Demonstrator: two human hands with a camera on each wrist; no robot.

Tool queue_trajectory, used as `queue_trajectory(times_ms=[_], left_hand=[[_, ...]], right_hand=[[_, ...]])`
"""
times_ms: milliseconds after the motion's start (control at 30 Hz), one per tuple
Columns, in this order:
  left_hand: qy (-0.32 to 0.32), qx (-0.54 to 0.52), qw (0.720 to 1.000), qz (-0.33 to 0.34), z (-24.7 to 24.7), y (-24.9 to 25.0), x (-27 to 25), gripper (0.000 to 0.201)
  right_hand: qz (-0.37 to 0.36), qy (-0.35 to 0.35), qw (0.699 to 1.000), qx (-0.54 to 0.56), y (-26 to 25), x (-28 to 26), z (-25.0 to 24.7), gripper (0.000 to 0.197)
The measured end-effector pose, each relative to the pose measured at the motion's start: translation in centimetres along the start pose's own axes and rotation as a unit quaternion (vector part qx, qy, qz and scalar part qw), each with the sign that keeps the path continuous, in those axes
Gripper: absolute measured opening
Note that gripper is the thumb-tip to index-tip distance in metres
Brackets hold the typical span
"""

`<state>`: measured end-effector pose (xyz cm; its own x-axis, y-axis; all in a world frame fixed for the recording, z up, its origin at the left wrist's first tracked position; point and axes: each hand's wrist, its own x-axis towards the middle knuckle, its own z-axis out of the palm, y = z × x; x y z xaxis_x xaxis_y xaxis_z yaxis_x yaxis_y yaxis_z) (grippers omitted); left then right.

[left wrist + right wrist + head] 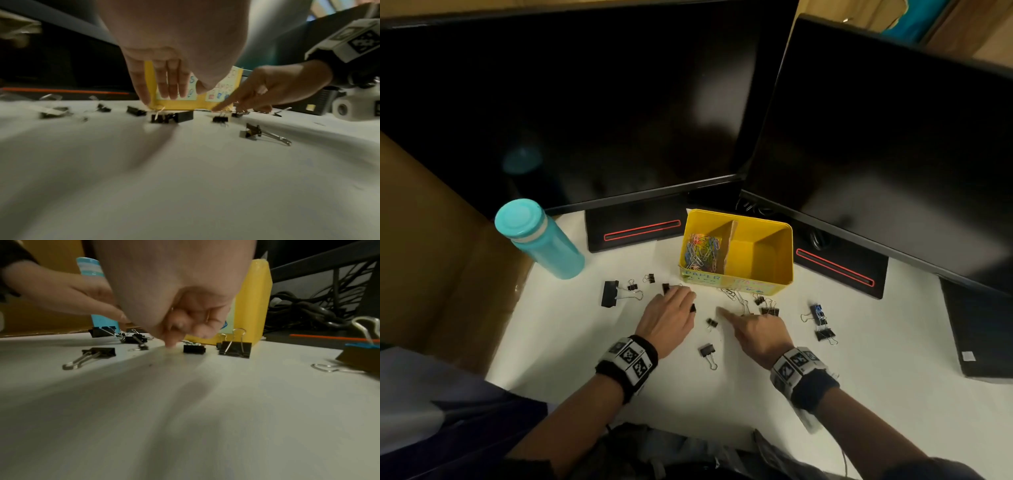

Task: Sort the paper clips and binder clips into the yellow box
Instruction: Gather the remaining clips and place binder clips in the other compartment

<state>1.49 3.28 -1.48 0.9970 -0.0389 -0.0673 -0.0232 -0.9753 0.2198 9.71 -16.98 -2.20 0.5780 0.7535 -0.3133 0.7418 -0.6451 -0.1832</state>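
Note:
The yellow box (756, 286) stands mid-table; its left compartment holds coloured paper clips (702, 251) and its right one is bare. Black binder clips (708, 353) lie scattered in front of it, and silver paper clips (732, 294) lie by its front wall. My left hand (686, 299) points straight fingers (172, 87) down at the table, just above a black binder clip (171, 116), gripping nothing. My right hand (732, 318) presses its index fingertip (170, 344) on the table, with the other fingers curled. Thin wire glints show among them, and I cannot tell what they are.
A teal bottle (541, 240) stands at the left, beside a cardboard box (431, 240). Two dark monitors (599, 102) on black stands (637, 229) rise behind the yellow box. A black device (979, 329) lies at the right edge. A large binder clip (610, 293) lies far left.

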Motion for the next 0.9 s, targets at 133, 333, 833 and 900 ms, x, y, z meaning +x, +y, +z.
queue_trajectory(times_ms=[133, 333, 833, 900], left_hand=[[-0.042, 0.006, 0.996, 0.081, -0.2, 1.8, 1.6, 0.057], [-0.078, 0.061, 0.989, 0.112, 0.7, 3.8, 3.5, 0.065], [-0.056, 0.137, 0.987, 0.062, 0.4, 5.3, 3.1, 0.029], [-0.074, 0.153, 0.984, 0.044, 0.8, 5.6, 3.2, 0.031]], right_hand=[[0.092, 0.041, 0.994, -0.03, 0.3, -0.2, 0.1, 0.051], [0.021, 0.158, 0.987, 0.034, 0.9, -2.9, 0.5, 0.035], [0.247, 0.213, 0.94, 0.096, 8.3, -6.4, 2.0, 0.029], [0.216, 0.219, 0.947, 0.09, 7.8, -5.9, 1.5, 0.018]])
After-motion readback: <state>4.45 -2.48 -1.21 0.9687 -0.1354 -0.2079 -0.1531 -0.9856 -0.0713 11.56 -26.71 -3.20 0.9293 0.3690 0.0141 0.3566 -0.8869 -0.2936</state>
